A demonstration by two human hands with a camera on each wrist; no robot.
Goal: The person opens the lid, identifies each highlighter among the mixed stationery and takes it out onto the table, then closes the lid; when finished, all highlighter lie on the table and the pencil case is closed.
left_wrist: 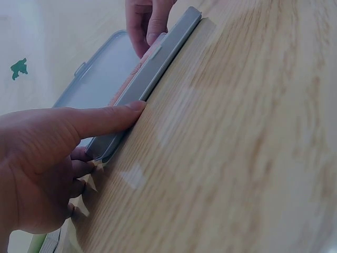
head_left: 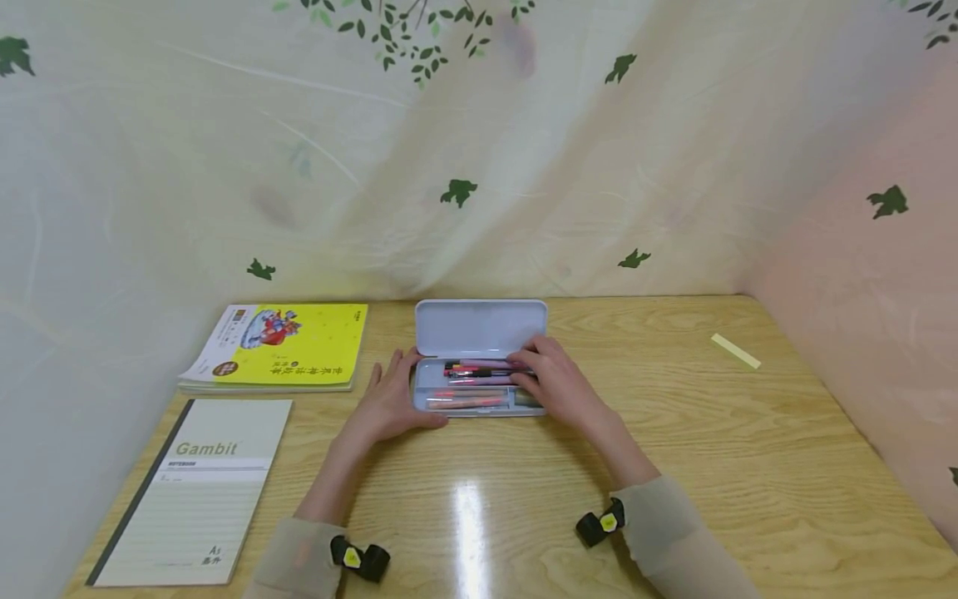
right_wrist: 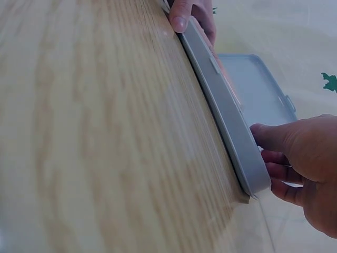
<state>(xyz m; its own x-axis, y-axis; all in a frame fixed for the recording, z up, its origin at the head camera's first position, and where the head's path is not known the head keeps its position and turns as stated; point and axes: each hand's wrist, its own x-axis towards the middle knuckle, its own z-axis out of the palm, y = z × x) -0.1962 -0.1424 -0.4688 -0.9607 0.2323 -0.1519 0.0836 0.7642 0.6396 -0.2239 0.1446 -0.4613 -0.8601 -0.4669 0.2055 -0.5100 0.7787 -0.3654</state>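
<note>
A light blue-grey pencil case lies on the table with its lid raised at the back. My left hand holds the case's left end, its thumb along the front wall and the other fingers around the side. Inside the case, several pens with purple, black and red parts lie in the rear part. Orange-pink pens fill the front compartment. My right hand reaches over the case's right end and pinches the rear pens near their right ends; its fingertips are partly hidden behind the case wall in the right wrist view.
A yellow-and-white book lies at the back left, with a pale notebook in front of it. A short yellowish strip rests at the back right. A patterned curtain stands behind the table.
</note>
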